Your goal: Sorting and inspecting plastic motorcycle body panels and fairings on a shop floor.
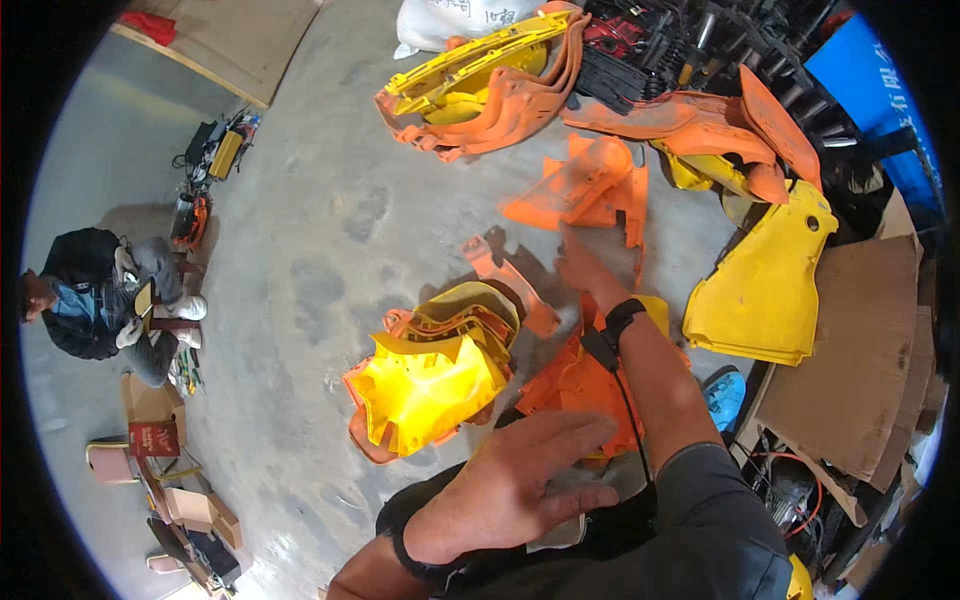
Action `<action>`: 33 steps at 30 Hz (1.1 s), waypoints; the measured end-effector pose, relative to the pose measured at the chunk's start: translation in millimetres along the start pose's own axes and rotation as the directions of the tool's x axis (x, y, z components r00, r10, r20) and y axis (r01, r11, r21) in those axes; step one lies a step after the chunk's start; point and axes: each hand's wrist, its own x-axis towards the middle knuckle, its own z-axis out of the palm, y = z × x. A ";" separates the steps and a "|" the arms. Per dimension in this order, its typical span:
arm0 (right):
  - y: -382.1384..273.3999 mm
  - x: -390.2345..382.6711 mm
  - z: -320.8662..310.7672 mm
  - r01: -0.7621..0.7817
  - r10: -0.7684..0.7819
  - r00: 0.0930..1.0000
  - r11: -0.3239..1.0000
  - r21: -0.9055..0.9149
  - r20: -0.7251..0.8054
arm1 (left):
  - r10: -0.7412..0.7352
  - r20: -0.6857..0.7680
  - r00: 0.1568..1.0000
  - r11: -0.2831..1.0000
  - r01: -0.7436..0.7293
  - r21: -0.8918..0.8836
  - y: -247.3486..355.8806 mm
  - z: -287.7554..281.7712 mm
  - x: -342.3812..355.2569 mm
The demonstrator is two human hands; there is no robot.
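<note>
My left hand [515, 485] is raised close in front of my body, fingers stretched out and thumb apart, with nothing in it. Ahead of me on the right, my right hand [592, 272] reaches over the floor, its fingers extended. Its fingertips are at the lower edge of an orange plastic panel [575, 185]; whether they touch it I cannot tell. Beneath my right forearm lies another orange panel [590, 385], partly hidden by the arm. A stack of yellow and orange plastic shells [435, 385] is left of it, beside a thin orange strip-like piece [512, 285].
Nested yellow and orange shells [490, 85] lie at the far side near a white sack [450, 22]. Long orange fairings [690, 125] and a yellow panel [765, 280] are to the right, by cardboard [850, 350] and black metal parts [690, 45]. Another person [95, 295] sits at far left.
</note>
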 end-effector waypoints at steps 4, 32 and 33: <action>-3.7 19.0 -10.1 -0.105 0.121 0.983 0.987 -0.123 0.137 | -0.014 0.010 1.000 1.000 0.014 0.026 -6.5 -9.8 -1.9; 5.6 -312.7 -138.4 -0.047 0.314 0.905 0.746 0.665 -0.288 | -0.073 -0.071 0.995 0.990 0.081 0.113 -0.3 50.9 47.8; 5.9 -320.2 -133.5 -0.055 0.360 0.892 0.687 0.725 -0.274 | -0.056 -0.067 0.996 0.992 0.063 0.107 -2.5 51.8 50.2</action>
